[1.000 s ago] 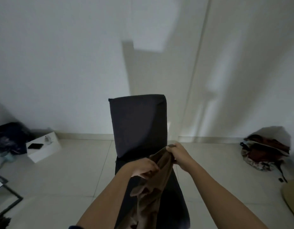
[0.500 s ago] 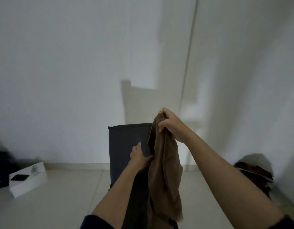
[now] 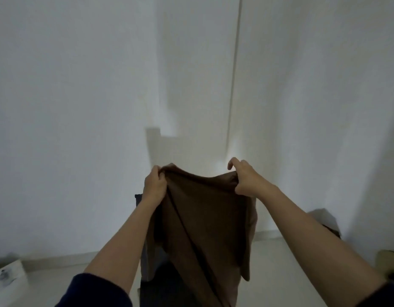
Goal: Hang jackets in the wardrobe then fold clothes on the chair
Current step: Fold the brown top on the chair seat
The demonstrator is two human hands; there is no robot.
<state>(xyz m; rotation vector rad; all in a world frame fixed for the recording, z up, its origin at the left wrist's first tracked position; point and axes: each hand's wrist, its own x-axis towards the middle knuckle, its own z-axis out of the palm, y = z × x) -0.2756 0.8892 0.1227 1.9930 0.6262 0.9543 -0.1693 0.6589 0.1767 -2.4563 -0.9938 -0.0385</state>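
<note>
Folding stage, by the look of it. Brown garment (image 3: 205,218) was held up in the air in front of the chair (image 3: 138,199), stretched between both hands, hanging open and not yet folded. No wardrobe or jackets were in view, so whether the hanging part was done could not be told.

Left hand (image 3: 155,185) gripped the top left corner, fingers (image 3: 157,172) curled tight round a bunch of cloth. Right hand (image 3: 247,180) pinched the top right corner between thumb and lower fingers. Its forefinger (image 3: 233,162) stuck up crooked, off the cloth.

Garment's lower part draped down over the dark seat; whether it touched could not be told. Likely left to do: fold this piece and lay it on the chair. White box (image 3: 8,275) sat on the floor at lower left.
</note>
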